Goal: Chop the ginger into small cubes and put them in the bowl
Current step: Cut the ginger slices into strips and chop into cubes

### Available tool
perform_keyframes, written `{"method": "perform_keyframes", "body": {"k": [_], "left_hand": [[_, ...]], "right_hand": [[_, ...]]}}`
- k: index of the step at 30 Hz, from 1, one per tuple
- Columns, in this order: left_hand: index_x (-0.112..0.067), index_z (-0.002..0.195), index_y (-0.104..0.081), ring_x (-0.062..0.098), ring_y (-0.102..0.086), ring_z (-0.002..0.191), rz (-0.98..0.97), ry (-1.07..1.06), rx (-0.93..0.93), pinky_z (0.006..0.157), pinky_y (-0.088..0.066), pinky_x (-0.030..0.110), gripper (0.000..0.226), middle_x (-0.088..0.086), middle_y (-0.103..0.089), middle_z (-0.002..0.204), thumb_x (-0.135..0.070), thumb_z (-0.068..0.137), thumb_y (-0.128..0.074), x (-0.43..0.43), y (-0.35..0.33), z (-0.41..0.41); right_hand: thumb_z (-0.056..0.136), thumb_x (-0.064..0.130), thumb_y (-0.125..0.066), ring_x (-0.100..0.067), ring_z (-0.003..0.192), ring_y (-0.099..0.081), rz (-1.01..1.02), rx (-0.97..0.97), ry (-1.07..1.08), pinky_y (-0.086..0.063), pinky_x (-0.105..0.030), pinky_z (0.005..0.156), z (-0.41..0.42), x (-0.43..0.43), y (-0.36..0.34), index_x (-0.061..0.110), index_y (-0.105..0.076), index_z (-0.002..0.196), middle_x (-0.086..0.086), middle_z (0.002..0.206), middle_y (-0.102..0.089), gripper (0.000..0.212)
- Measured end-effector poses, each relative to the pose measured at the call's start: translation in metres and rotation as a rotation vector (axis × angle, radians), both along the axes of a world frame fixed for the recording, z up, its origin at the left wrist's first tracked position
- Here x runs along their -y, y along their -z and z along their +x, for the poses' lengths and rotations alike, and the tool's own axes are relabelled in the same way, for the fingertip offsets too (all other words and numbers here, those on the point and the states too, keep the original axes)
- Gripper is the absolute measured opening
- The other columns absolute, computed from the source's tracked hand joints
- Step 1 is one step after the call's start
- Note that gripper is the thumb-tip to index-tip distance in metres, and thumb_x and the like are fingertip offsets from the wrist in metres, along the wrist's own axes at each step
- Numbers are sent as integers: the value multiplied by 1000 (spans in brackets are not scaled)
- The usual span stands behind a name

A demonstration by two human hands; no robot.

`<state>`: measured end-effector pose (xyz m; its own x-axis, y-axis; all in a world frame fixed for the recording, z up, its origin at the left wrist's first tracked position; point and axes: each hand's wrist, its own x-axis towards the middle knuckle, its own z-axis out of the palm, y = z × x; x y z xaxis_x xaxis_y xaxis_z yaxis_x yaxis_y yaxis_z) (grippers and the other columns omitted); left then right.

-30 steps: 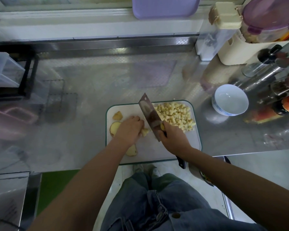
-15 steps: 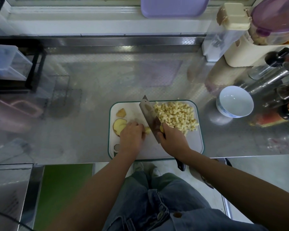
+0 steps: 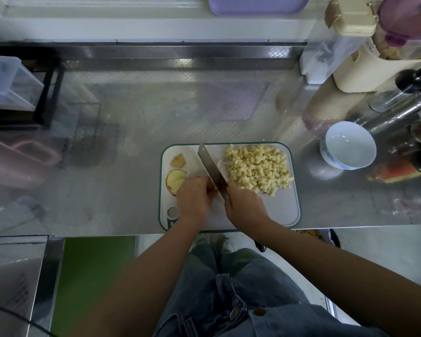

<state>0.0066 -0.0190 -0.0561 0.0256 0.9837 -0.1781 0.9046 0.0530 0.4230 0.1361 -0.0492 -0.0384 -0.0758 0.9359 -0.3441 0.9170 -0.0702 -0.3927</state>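
Left hand (image 3: 193,198) fingers curl over the ginger piece (image 3: 214,188), pinning it to the cutting board (image 3: 272,210), knuckles beside the knife (image 3: 212,170). Right hand (image 3: 244,207) fingers wrap the knife at the blade's base. Cubes (image 3: 258,170) are heaped just beyond the right fingers, clear of cutting. The bowl (image 3: 331,156) is further right, empty.

This is a kitchen. A stainless-steel counter (image 3: 131,166) carries a cutting board (image 3: 277,210) heaped with diced ginger (image 3: 258,169), a cleaver (image 3: 210,166) across it. Right of the board stands a white bowl (image 3: 348,147), with condiment bottles (image 3: 399,110) beyond. Lidded food containers (image 3: 355,54) stand behind the board, to its right.
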Motion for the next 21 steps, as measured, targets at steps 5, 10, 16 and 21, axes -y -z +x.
{"method": "perform_keyframes", "body": {"k": [5, 10, 16, 21], "left_hand": [[-22, 85, -72, 21, -61, 84, -63, 15, -8, 68, -50, 36, 14, 0, -69, 87, -25, 85, -58, -4, 0, -1], [-21, 88, -75, 21, -61, 87, -60, 12, 40, 70, -49, 35, 16, -1, -71, 88, -22, 85, -59, -3, 0, -2], [-20, 87, -71, 20, -57, 89, -31, -19, 109, 70, -48, 35, 9, 1, -66, 91, -17, 83, -64, 3, 2, -13], [-22, 89, -74, 19, -56, 91, -34, -33, 92, 69, -47, 33, 13, 1, -66, 91, -22, 87, -60, 4, 0, -10]], "right_hand": [[97, 18, -42, -36, 75, -62, 17, 9, 17, -33, -32, 59, -4, -4, 4, 12, -45, 106, -11, 83, -63, 12], [100, 23, -40, -36, 77, -62, 20, -48, 39, -39, -34, 60, -4, -19, 6, 9, -44, 114, -15, 87, -64, 20], [98, 22, -43, -32, 60, -55, 77, -130, 22, -39, -34, 53, 3, -15, -5, 9, -44, 103, -7, 66, -52, 14], [98, 22, -44, -34, 72, -59, 37, -103, -12, -48, -40, 63, 1, -6, -7, 10, -46, 102, -13, 81, -61, 13]]}}
